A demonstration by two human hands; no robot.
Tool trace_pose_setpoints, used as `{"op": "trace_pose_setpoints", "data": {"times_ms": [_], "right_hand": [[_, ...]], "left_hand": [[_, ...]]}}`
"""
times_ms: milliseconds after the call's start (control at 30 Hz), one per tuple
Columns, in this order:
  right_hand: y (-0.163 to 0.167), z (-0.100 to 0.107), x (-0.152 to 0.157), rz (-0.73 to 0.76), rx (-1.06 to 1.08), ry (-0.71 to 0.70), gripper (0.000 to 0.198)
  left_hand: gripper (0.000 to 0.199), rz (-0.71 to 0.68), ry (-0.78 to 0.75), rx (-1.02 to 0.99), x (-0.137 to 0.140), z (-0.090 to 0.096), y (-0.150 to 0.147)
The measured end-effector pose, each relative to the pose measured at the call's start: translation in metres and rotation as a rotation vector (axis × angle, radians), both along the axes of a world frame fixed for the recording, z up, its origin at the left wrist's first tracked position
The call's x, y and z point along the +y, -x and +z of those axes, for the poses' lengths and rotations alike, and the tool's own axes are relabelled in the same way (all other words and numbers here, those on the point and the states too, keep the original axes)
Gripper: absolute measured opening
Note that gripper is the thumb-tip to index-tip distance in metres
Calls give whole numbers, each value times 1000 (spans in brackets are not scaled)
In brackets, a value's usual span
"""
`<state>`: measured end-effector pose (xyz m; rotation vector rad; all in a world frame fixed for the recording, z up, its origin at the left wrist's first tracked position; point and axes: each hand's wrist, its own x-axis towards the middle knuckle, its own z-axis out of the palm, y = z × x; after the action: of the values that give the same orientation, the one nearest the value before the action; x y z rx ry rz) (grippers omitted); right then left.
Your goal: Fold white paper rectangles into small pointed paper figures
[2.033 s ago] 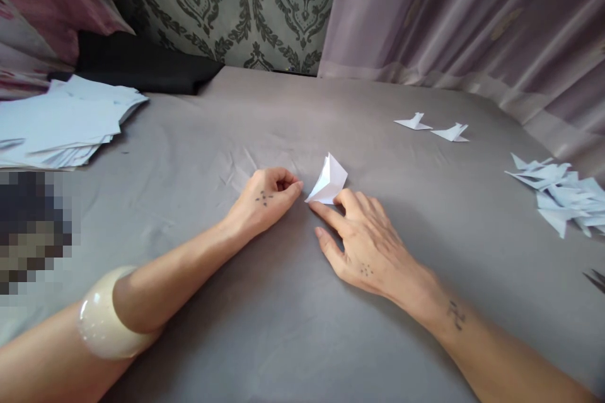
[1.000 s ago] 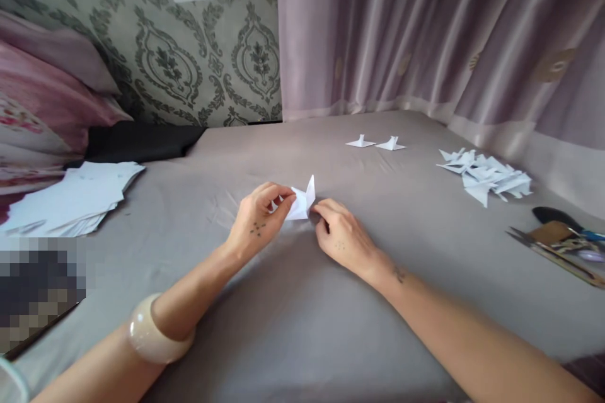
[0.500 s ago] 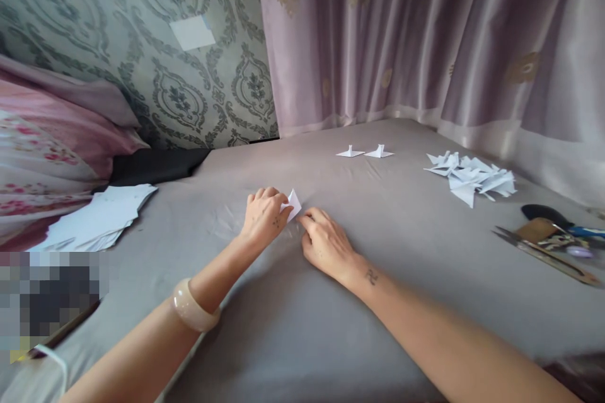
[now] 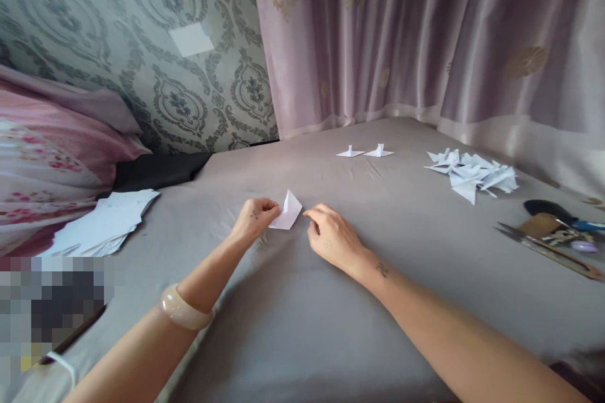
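A small folded white paper piece [image 4: 289, 212] rests on the grey sheet [image 4: 293, 321] in front of me, one flap standing up. My left hand [image 4: 254, 216] pinches its left corner, fingers curled, a cream bangle on that wrist. Just right of the paper my right hand [image 4: 331, 239] lies on the sheet, its fingertips a short gap from the paper's edge and holding nothing.
A stack of white paper sheets [image 4: 101, 223] lies at the left by pink pillows [image 4: 57, 157]. Two folded paper pieces [image 4: 363, 152] sit farther back. A heap of folded pieces [image 4: 472, 173] lies at the right, with scissors and tools [image 4: 553, 233] beyond. Curtains [image 4: 425, 38] hang behind.
The view tilted up and back from the hands. Both hands held the paper a second ago; now the right hand has let go and the paper sits lower on the sheet.
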<state>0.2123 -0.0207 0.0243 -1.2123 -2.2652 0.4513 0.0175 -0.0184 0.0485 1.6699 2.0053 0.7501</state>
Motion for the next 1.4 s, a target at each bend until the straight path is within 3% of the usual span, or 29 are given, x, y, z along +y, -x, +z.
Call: {"op": "trace_pose_setpoints", "data": {"times_ms": [133,233,333,467,533,667,800,1033,1267,1400], "right_hand": [[4,-2,2,-23,6,-5,38],[7,-5,9,-66,84,61,48],[9,-11,25,-73,134,134,51],[8,-18,45,25,196,185,27],[7,-19,48,51,210,185,14],[5,-12,40,42,238,154,13],[3,0,29,30,377,96,12],[4,21,17,19,512,77,14],[3,27,8,17,541,91,14],[-4,35,8,-13,614,84,15]], "left_hand": [[35,27,-70,79,-8,9,-8],[27,42,-295,307,-18,16,-21],[25,-93,-450,446,-27,13,-30],[22,-230,-394,548,-27,-3,-29],[21,-222,-375,551,-25,-11,-26],[20,-171,-445,494,-23,-19,-18],[15,-126,-454,303,-27,-15,-15],[16,-153,-273,-241,-31,4,-16],[12,-43,-97,-646,-30,6,-21],[19,64,80,-1023,-29,6,-20]]}}
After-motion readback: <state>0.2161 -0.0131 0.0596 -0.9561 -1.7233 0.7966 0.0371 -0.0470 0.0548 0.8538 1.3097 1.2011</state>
